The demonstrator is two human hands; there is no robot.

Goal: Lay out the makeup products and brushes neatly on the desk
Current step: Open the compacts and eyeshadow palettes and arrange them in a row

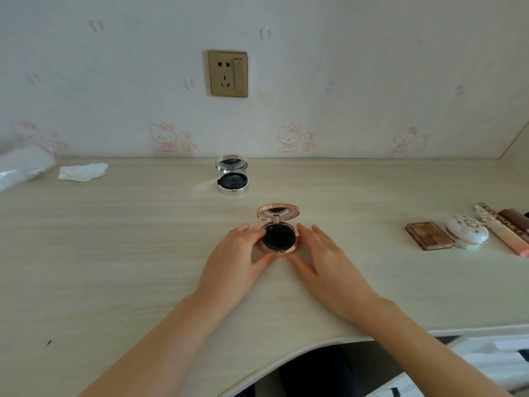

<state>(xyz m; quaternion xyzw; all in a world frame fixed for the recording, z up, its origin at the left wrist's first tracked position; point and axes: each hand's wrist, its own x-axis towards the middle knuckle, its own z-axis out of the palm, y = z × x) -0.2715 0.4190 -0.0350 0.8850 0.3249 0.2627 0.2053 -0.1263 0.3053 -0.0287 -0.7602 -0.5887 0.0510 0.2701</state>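
Reaching forward from the near edge, two bare forearms are stretching over a pale wood-grain tabletop (114,239) and meeting at its middle. The left hand (232,262) is lying palm down, its fingers (252,229) curving against the left rim of a round rose-gold compact (279,237) and its thumb pressing the near edge. The right hand (323,253) is mirroring it, with straight, slightly spread fingers (305,230) touching the right rim and the thumb lying just below the case. So the compact is sitting on the tabletop between both sets of fingers, its mirrored lid standing open and a black puff showing in the base.

Farther back, near the wall, a second round compact in silver (232,174) is standing open by itself, well apart from the hands. That makes two open compacts.

At the far right, four more products are lying close together: one brown rectangular eyeshadow palette (428,234), one white oval floral case (466,232) touching it, and two slim tubes, a pink patterned one (501,229) and a brown one (515,220).

At the far left are lying one crumpled white tissue (83,171) and a clear plastic wrapper (24,166).
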